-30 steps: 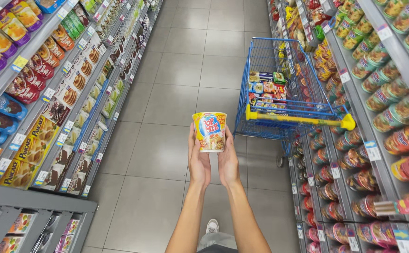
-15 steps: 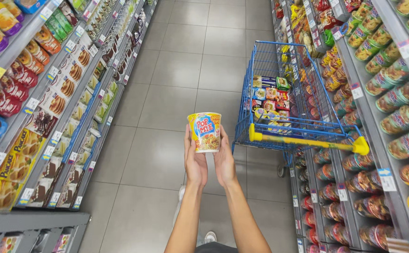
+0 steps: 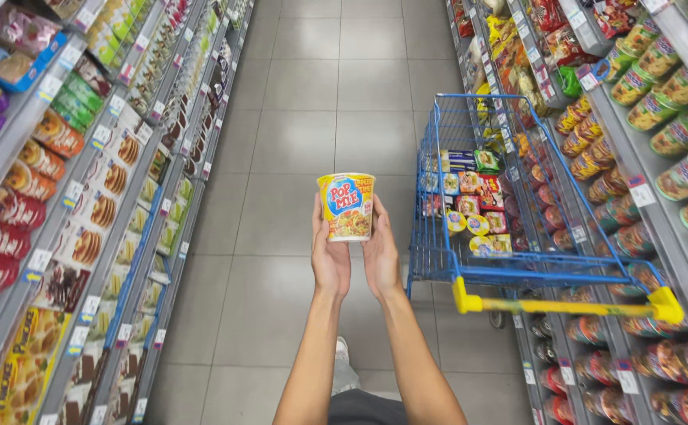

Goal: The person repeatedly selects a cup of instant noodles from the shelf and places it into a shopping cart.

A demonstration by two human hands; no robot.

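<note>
Bright, even overhead store light, pale glare on the grey floor tiles [image 3: 312,142], soft faint shadows, shelves bowed at frame edges, focus was sharp throughout.

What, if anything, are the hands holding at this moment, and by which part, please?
A yellow instant noodle cup, upright, cradled between the left hand and right hand by its lower sides and base.

A grey tiled floor [image 3: 312,142] runs between the shelves; a blue shopping cart [image 3: 517,236] stands on it at the right; the left shelves [image 3: 84,236] carry packets; the right shelves [image 3: 659,197] carry cups.
</note>
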